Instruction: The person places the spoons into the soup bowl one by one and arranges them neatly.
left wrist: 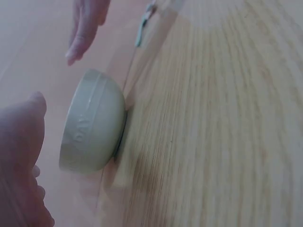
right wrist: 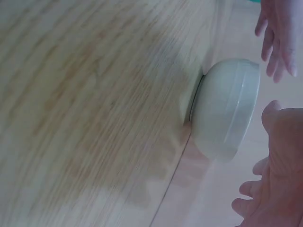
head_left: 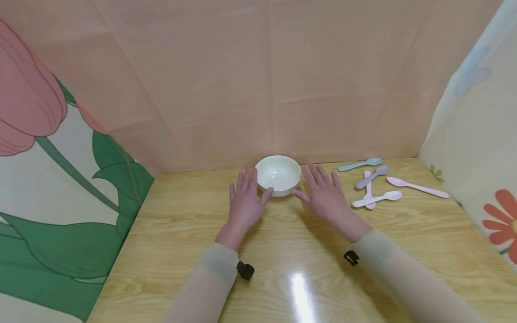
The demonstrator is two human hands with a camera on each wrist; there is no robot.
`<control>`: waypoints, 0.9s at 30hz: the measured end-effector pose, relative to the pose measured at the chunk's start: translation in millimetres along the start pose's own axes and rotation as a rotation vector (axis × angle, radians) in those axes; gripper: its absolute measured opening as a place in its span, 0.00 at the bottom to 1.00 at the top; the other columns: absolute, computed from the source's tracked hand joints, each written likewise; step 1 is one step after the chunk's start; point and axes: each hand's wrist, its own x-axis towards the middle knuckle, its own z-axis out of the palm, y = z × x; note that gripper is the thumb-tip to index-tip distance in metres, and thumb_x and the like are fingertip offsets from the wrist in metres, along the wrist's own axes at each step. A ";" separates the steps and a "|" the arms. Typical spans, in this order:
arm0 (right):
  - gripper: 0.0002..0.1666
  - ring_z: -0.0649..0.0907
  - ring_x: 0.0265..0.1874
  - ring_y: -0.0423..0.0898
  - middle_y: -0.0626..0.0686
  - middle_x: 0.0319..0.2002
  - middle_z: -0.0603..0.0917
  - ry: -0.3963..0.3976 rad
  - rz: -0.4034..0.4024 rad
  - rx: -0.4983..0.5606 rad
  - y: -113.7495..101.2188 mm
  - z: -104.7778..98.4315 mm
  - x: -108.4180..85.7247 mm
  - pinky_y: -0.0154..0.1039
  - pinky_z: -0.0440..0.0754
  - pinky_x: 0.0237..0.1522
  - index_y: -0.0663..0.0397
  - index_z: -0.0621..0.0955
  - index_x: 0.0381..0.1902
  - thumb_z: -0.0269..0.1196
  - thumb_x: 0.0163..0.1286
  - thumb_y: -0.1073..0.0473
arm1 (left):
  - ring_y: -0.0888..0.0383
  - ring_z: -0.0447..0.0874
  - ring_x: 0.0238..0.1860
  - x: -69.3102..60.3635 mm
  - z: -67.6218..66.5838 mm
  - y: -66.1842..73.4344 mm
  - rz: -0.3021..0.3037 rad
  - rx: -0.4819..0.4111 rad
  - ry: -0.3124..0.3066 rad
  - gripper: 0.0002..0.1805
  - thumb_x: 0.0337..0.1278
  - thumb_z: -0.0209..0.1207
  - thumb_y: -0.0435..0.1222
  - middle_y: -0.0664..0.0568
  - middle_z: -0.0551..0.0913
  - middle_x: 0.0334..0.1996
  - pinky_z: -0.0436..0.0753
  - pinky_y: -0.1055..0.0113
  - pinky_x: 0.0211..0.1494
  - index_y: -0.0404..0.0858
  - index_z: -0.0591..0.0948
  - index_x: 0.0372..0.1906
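The white bowl [head_left: 278, 172] stands upright on the wood-grain table [head_left: 181, 224], between my left hand [head_left: 245, 200] and my right hand [head_left: 327, 198], near the pink backdrop [head_left: 202, 112]. My fingers are extended and slightly spread, thumbs set apart, pinching nothing; the wrist views show gaps around the bowl. An uneven push could slide it into the backdrop; pressure on one side alone could tip it. A wide rightward swing of my right hand could knock the white spoon [head_left: 377, 199] lying near it.
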 end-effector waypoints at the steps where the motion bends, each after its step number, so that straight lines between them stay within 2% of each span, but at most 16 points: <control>1: 0.54 0.54 0.87 0.66 0.66 0.88 0.55 -0.006 0.002 0.005 -0.3 0.6 1.9 0.76 0.50 0.82 0.58 0.55 0.90 0.55 0.85 0.29 | 0.41 0.38 0.90 1.3 0.4 0.5 -0.003 -0.003 0.001 0.50 0.84 0.44 0.68 0.40 0.48 0.90 0.40 0.32 0.87 0.40 0.50 0.92; 4: 0.53 0.53 0.87 0.66 0.66 0.88 0.55 -0.028 0.011 0.010 -1.2 2.4 7.2 0.76 0.49 0.82 0.58 0.54 0.91 0.53 0.86 0.30 | 0.41 0.37 0.90 5.3 1.5 1.5 -0.018 -0.009 -0.009 0.50 0.84 0.43 0.68 0.42 0.47 0.91 0.40 0.33 0.87 0.41 0.50 0.92; 13: 0.52 0.54 0.87 0.67 0.68 0.87 0.57 -0.020 0.022 0.048 -1.3 9.8 18.7 0.77 0.48 0.81 0.59 0.54 0.90 0.51 0.87 0.30 | 0.44 0.35 0.90 15.4 7.9 1.9 -0.045 0.000 -0.038 0.51 0.83 0.40 0.70 0.47 0.43 0.91 0.40 0.33 0.87 0.43 0.47 0.92; 20: 0.54 0.53 0.87 0.67 0.67 0.87 0.56 -0.045 0.042 0.068 -0.5 11.7 25.8 0.77 0.48 0.81 0.59 0.53 0.90 0.48 0.87 0.27 | 0.43 0.37 0.90 21.0 15.6 0.6 -0.061 0.006 -0.039 0.50 0.83 0.40 0.70 0.47 0.45 0.91 0.45 0.31 0.87 0.43 0.50 0.92; 27: 0.54 0.55 0.86 0.67 0.66 0.88 0.56 -0.055 0.052 0.071 -1.6 13.4 29.7 0.76 0.49 0.82 0.59 0.52 0.91 0.47 0.87 0.27 | 0.42 0.39 0.90 24.0 18.7 1.6 -0.069 -0.010 -0.046 0.50 0.83 0.39 0.70 0.47 0.44 0.91 0.46 0.31 0.87 0.42 0.51 0.92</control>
